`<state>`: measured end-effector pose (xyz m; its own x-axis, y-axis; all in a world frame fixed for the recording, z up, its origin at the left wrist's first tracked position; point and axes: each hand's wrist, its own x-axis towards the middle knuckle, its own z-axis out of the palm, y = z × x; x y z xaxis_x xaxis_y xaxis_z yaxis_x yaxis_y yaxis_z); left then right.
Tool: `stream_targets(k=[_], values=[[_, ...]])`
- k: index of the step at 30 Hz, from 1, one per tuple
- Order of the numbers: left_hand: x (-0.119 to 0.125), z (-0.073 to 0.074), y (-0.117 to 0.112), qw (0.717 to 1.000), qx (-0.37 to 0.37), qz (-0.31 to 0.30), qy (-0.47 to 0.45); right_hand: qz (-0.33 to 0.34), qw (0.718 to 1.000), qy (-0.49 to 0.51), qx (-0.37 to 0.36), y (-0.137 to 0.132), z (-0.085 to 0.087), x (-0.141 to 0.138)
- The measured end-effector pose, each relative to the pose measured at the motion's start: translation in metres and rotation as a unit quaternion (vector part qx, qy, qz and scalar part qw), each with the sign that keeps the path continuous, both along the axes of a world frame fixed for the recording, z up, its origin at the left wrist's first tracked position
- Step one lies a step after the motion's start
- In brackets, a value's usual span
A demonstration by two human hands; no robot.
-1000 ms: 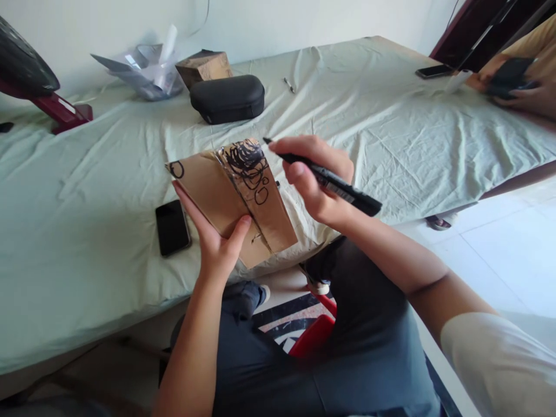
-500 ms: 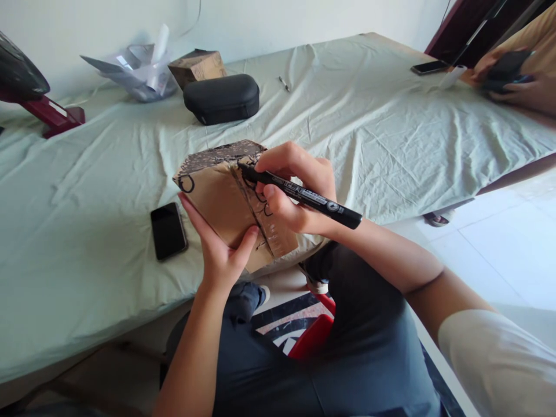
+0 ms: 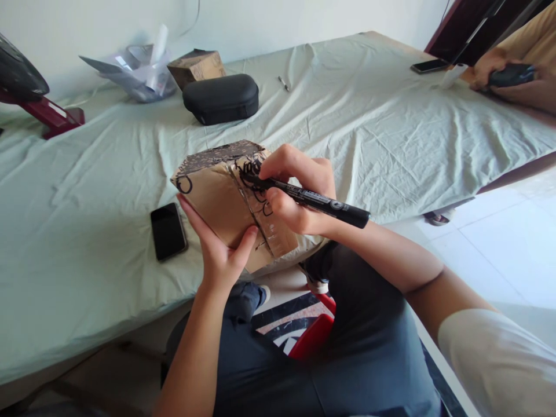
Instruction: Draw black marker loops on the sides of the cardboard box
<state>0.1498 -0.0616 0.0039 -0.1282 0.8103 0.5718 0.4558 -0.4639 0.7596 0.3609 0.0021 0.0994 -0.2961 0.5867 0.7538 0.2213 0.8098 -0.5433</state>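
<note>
A small cardboard box [image 3: 217, 200] rests tilted at the table's front edge, with black scribbles and loops drawn on its faces. My left hand [image 3: 219, 249] grips the box's near side, thumb on the top face and fingers along the left edge. In my right hand [image 3: 299, 188] is a black marker pen [image 3: 321, 201], pinched between thumb and fingers. The marker's tip meets the box's upper face beside a taped seam, among dark curly strokes. Part of the writing is hidden behind my right fingers.
A phone [image 3: 168, 231] lies left of the box. Behind stand a black case [image 3: 220, 98], another cardboard box [image 3: 197, 66], a clear plastic bag [image 3: 141, 72] and a dark red device [image 3: 47, 113]. At right, another person's hands [image 3: 506, 78] hold a dark object.
The marker's tip has shifted slightly down and right, and more black strokes show near the seam. The other person's hands have changed position around the dark object.
</note>
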Motion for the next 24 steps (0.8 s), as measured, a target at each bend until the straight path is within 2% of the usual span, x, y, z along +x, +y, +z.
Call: stream_targets(k=[7, 13, 18, 24], values=[[0.001, -0.003, -0.002, 1.0, 0.007, 0.001, 0.01, 0.017, 0.999, 0.023, -0.036, -0.002, 0.001, -0.001], [0.001, -0.003, -0.002, 1.0, -0.007, 0.012, 0.0, 0.06, 0.994, 0.074, -0.054, -0.014, 0.017, 0.002], [-0.001, -0.006, -0.002, 1.0, 0.013, -0.007, 0.028, 0.076, 0.986, 0.099, -0.115, -0.024, 0.026, 0.005], [-0.003, -0.008, -0.001, 0.995, 0.056, -0.012, 0.077, 0.089, 0.989, 0.101, -0.058, -0.019, 0.02, 0.005]])
